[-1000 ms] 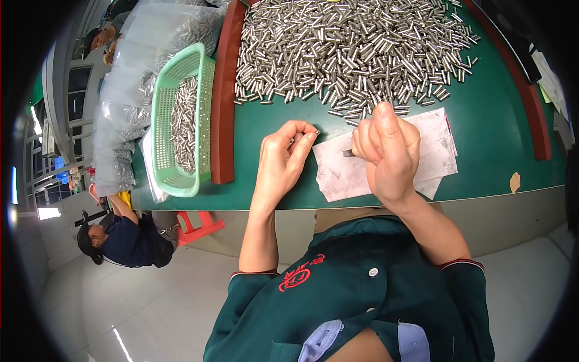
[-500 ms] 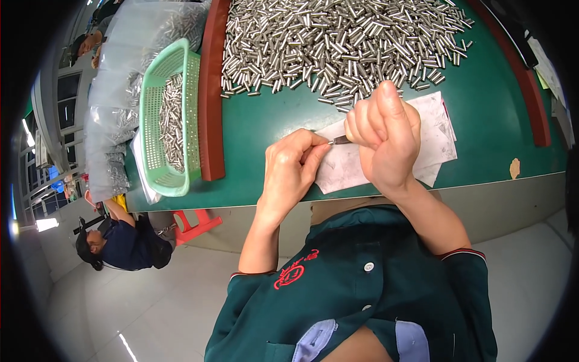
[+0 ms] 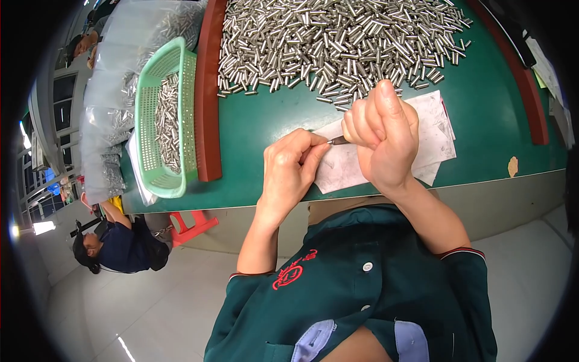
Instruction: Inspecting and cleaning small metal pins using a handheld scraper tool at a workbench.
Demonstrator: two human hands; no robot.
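My right hand (image 3: pixel 382 134) is closed in a fist around a small metal pin (image 3: pixel 338 140), whose end sticks out toward the left. My left hand (image 3: pixel 291 170) pinches that free end between thumb and fingertips. Both hands hover over white paper sheets (image 3: pixel 433 145) lying on the green table (image 3: pixel 265 127). A large heap of short silver metal pins (image 3: pixel 338 36) covers the table beyond the hands.
A green plastic basket (image 3: pixel 149 163) holding more pins stands at the left, beyond a red-brown rail (image 3: pixel 208 120). Clear bags of pins (image 3: pixel 114 78) lie further left. Another person in dark blue (image 3: pixel 114 244) crouches on the floor at lower left. A second rail (image 3: pixel 518 78) runs at the right.
The view has shifted so the table sits higher. My hands came together: the left hand moved right and now pinches the pin's end that sticks out of my right fist.
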